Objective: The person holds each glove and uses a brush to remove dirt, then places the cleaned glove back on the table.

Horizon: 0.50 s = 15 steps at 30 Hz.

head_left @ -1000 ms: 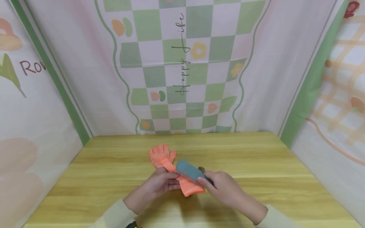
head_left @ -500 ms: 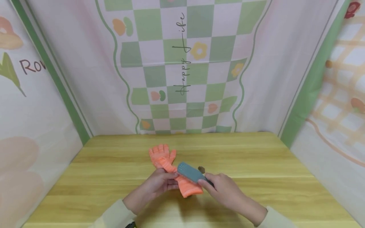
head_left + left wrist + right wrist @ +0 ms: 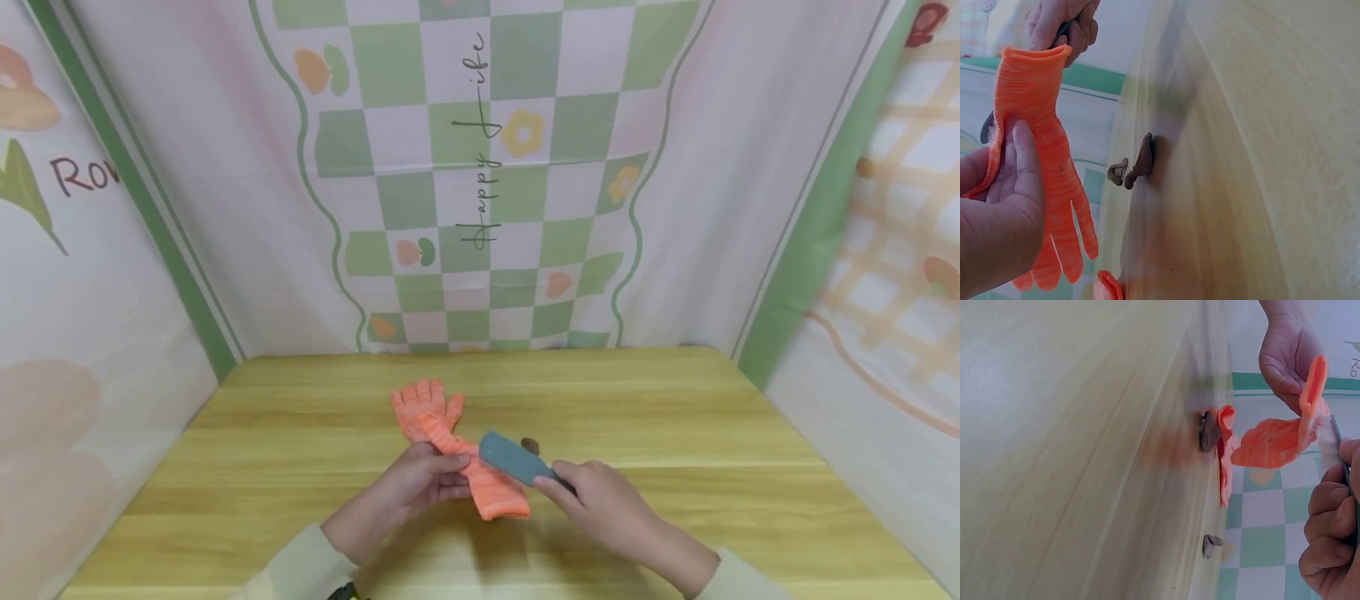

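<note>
Drawn slightly rightward since a second ago, the right hand point(image 3: 600, 496) clenches a grey brush point(image 3: 516, 458) over a soft, limp orange glove point(image 3: 491, 487), pinched mid-length by the left hand point(image 3: 420, 483) above the tabletop point(image 3: 712, 433)

Both arms wear long sleeves of a pale cream fabric, plain and without print. The left sleeve point(image 3: 303, 560) ends at the wrist in a soft, slightly gathered cuff; just under it, at the bottom edge of the head view, a small dark band or strap point(image 3: 347, 592) shows. The right sleeve point(image 3: 738, 577) ends the same way. The left hand point(image 3: 408, 492) and right hand point(image 3: 603, 508) are bare, with short, unpainted nails.
</note>
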Motion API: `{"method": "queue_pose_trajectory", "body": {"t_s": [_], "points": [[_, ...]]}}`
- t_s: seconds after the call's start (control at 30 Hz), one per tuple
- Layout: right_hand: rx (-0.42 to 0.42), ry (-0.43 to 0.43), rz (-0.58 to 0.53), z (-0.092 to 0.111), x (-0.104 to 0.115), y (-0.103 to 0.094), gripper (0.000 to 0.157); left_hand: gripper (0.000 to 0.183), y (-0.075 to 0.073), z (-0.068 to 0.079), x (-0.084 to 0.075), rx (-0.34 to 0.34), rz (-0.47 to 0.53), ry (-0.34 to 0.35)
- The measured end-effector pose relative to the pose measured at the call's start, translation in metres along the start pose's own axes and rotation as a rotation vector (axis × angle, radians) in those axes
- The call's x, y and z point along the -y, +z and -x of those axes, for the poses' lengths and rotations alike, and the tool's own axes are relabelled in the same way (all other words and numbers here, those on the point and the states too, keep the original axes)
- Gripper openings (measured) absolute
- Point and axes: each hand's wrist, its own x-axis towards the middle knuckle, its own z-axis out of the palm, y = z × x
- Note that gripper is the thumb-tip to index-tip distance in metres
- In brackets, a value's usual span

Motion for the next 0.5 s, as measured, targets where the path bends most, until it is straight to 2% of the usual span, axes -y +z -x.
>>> {"method": "queue_pose_trajectory", "body": {"t_s": [0.13, 0.3, 0.5], "points": [[-0.009, 0.002, 0.008, 0.003, -0.003, -0.001, 0.037, 0.027, 0.0, 0.0, -0.001, -0.002, -0.002, 0.0], [-0.012, 0.037, 0.015, 0.007, -0.01, -0.003, 0.037, 0.018, -0.002, 0.001, -0.005, -0.019, 0.005, 0.02], [-0.075, 0.027, 0.046, 0.006, -0.016, -0.011, 0.037, 0.01, -0.009, 0.002, -0.007, -0.022, 0.017, 0.039]]}}
